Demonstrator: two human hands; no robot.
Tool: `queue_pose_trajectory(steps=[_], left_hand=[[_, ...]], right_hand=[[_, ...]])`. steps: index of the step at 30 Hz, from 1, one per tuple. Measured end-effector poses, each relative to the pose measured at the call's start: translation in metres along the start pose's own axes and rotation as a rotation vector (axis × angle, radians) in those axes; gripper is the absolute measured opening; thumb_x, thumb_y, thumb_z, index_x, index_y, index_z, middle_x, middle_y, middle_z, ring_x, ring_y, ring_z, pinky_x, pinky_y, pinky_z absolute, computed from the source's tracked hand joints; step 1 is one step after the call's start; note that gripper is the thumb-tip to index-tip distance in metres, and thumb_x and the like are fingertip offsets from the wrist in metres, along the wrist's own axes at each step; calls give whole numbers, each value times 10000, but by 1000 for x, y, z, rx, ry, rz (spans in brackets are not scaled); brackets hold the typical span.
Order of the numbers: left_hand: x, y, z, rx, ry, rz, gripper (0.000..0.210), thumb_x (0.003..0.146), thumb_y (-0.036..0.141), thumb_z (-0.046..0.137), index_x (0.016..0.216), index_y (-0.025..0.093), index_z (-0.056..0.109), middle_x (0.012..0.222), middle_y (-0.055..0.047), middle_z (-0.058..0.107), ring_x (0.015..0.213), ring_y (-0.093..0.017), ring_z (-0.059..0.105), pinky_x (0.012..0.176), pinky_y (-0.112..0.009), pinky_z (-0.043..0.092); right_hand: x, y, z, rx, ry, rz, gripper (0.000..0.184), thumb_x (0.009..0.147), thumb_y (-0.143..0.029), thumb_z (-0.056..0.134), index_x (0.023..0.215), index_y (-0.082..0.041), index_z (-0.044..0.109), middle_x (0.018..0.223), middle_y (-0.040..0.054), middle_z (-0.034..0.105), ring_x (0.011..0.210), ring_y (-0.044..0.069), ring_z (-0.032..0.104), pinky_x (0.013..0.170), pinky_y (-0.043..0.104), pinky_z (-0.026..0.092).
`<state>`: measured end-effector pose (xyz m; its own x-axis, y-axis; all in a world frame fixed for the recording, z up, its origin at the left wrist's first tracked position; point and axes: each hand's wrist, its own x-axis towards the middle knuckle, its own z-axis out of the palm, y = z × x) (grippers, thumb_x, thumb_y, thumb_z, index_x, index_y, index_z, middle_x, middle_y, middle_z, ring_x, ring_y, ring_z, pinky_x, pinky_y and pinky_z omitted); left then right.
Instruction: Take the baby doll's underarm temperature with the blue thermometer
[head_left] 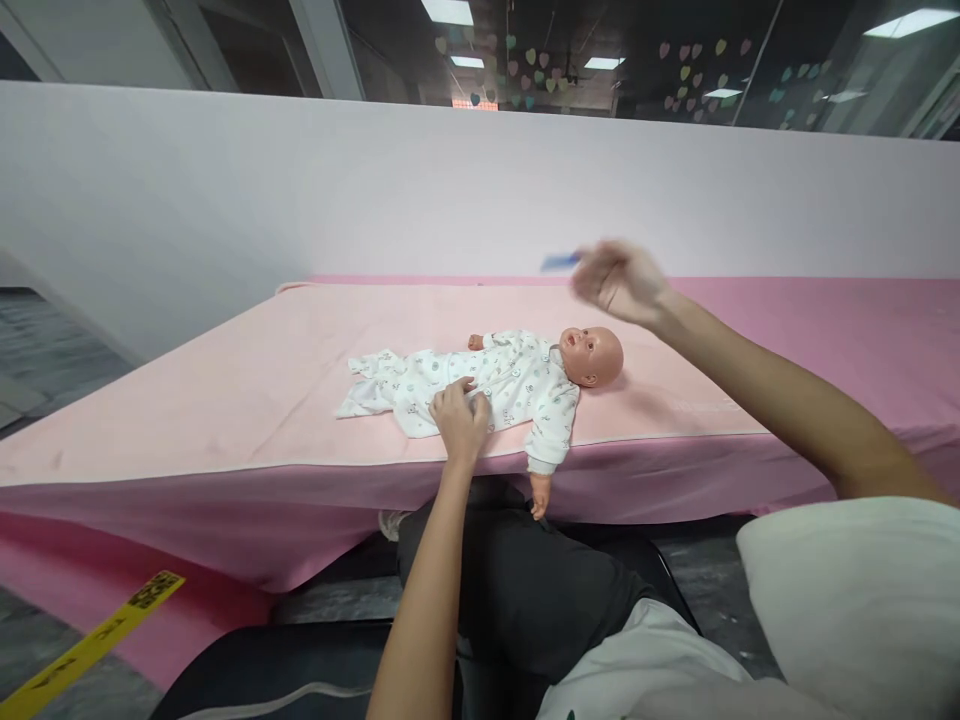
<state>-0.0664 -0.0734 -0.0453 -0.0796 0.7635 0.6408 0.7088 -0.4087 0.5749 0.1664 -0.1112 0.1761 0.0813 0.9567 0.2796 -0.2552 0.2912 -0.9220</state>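
Note:
A bald baby doll in white printed clothes lies on its back, head to the right. One doll arm hangs over the table's near edge. My left hand rests on the doll's middle, fingers bent and thumb apart. Whether it pinches any cloth, I cannot tell. Raised above the table, beyond the doll's head, my right hand is blurred by motion. Its fingers close on a thin blue object, too smeared to name, which points left.
A pale pink cloth covers the table over a darker pink one. Behind it rises a white partition with glass above. A yellow strap crosses the lower left, near a black chair.

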Motion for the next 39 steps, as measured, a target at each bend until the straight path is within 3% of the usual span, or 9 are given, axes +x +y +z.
queue_pose_trajectory(steps=[2,6,10,14,17,21,25,34,39], left_hand=[[1,0,0,-5,2,-12,251,765,203,460,987,177,574,933,-68,637,923,-247,504,885,-399,331],[2,-2,-1,-17,7,-32,232,767,206,454,959,189,581,911,-61,641,919,-240,511,878,-393,341],[2,-2,-1,-11,17,-41,206,770,212,451,922,196,588,921,-56,643,929,-237,511,880,-387,344],[2,-2,-1,15,15,-39,204,777,212,438,913,193,588,922,-57,644,930,-235,510,869,-383,353],[2,-1,-2,33,9,-39,202,779,207,431,904,194,588,909,-59,645,923,-238,512,858,-386,359],[2,-2,-2,32,13,-34,184,779,212,439,887,198,588,901,-58,647,927,-240,514,862,-392,361],[1,-2,-3,28,16,-32,182,779,213,439,883,199,588,898,-59,643,913,-235,522,851,-389,372],[0,-1,-2,5,8,-39,181,780,200,438,885,204,585,912,-55,643,919,-232,524,856,-384,375],[-6,-5,1,56,28,16,199,782,177,434,913,193,584,938,-61,641,939,-232,515,874,-373,361]], right_hand=[[1,5,13,-54,-74,133,219,851,-228,412,755,-141,589,589,20,635,614,119,606,693,292,518],[-6,9,22,44,-61,-292,416,900,-361,282,714,-155,592,490,-7,589,482,104,568,553,249,502],[-9,26,22,-320,-265,-84,324,807,-390,511,674,-113,614,500,46,613,470,128,574,455,240,459],[-12,48,17,-279,-76,-418,401,812,-469,458,645,-137,608,458,5,573,418,88,514,379,197,360],[-12,58,13,-497,-307,-227,346,737,-440,584,583,-131,610,424,-2,553,392,82,502,376,190,351],[-1,62,13,-316,-154,-91,341,827,-391,466,656,-138,620,444,11,567,440,111,557,414,205,414],[12,65,20,-157,-188,176,277,820,-295,453,639,-139,594,411,17,554,418,120,544,399,217,427],[-12,80,13,-282,-59,-32,426,800,-512,466,661,-144,628,455,29,584,421,119,555,424,228,450],[-50,95,-23,-606,-201,36,468,739,-578,513,606,-142,621,462,32,578,403,118,526,415,239,431]])
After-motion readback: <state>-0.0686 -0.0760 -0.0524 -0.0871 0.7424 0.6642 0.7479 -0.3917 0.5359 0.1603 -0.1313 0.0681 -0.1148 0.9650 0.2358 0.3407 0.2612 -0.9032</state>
